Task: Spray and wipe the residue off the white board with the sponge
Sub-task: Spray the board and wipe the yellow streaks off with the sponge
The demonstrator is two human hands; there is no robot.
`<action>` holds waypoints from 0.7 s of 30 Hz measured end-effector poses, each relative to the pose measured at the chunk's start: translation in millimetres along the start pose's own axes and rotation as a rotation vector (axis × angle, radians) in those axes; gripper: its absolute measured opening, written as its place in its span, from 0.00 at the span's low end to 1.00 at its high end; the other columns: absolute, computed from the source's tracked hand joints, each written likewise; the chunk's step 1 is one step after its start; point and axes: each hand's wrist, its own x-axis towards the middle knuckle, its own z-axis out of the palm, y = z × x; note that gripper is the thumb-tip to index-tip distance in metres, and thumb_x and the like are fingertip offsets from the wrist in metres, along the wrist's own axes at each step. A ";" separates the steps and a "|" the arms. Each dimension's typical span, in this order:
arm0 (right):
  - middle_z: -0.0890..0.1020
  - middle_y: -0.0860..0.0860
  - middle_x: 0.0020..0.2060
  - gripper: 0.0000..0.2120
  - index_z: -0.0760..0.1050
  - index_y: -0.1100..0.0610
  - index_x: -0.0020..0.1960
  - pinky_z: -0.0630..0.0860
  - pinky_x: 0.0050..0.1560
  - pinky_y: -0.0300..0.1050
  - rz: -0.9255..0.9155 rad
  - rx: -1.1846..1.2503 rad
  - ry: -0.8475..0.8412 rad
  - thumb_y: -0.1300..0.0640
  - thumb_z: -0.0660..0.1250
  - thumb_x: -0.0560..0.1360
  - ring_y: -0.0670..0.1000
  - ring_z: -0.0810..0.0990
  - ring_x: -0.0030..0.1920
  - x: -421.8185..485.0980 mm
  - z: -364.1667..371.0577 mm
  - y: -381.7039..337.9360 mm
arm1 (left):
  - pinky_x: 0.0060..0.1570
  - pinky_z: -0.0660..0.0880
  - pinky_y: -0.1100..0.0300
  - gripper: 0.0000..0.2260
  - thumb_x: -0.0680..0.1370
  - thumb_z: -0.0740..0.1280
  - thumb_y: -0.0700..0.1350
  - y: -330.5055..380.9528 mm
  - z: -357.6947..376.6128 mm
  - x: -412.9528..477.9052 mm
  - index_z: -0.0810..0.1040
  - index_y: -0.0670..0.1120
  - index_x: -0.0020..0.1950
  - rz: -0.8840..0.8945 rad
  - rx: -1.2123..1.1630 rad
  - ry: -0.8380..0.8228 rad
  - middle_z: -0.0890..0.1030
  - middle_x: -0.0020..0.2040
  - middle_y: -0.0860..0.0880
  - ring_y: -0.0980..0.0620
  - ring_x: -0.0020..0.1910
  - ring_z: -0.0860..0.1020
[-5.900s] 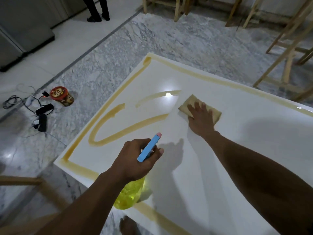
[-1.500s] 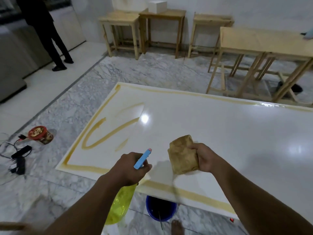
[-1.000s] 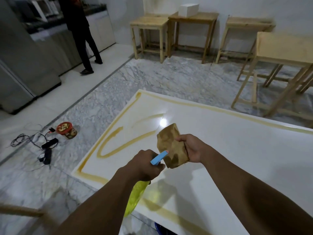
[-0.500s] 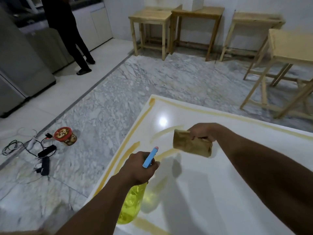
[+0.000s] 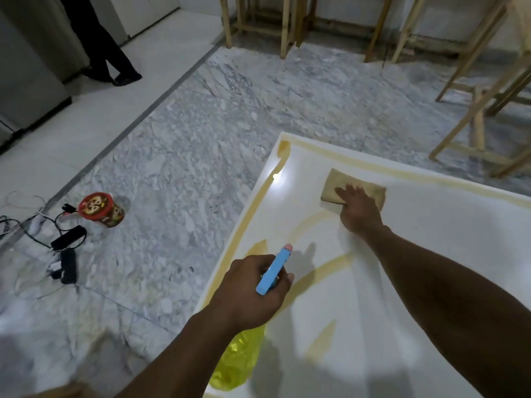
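The white board (image 5: 431, 248) lies flat on the marble floor, with yellow-brown residue (image 5: 324, 271) in a band along its edges and in curved streaks near its left end. A tan sponge (image 5: 333, 185) lies flat on the board near the far left corner. My right hand (image 5: 359, 211) presses on it with straight fingers. My left hand (image 5: 253, 291) grips the spray bottle (image 5: 235, 360), which has a blue trigger head with a pink tip and a yellow body hanging below my wrist, over the board's left edge.
A red-lidded tub (image 5: 100, 209) and black chargers with cables (image 5: 66, 254) lie on the floor to the left. A person's legs (image 5: 106, 50) stand at the far left. Wooden table legs (image 5: 287, 24) line the back and wooden frames (image 5: 485, 110) the right.
My right hand carried the sponge through the air, then laid it flat on the board near the far left corner. The view tilted downward. The spray bottle stayed in my left hand.
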 end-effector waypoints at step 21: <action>0.81 0.58 0.62 0.34 0.80 0.55 0.63 0.78 0.55 0.66 -0.149 -0.098 0.005 0.62 0.49 0.63 0.65 0.80 0.62 -342.6 108.3 -122.3 | 0.32 0.84 0.53 0.11 0.78 0.71 0.46 13.0 4.4 -92.4 0.78 0.41 0.40 -0.069 -0.036 0.127 0.77 0.30 0.47 0.43 0.28 0.83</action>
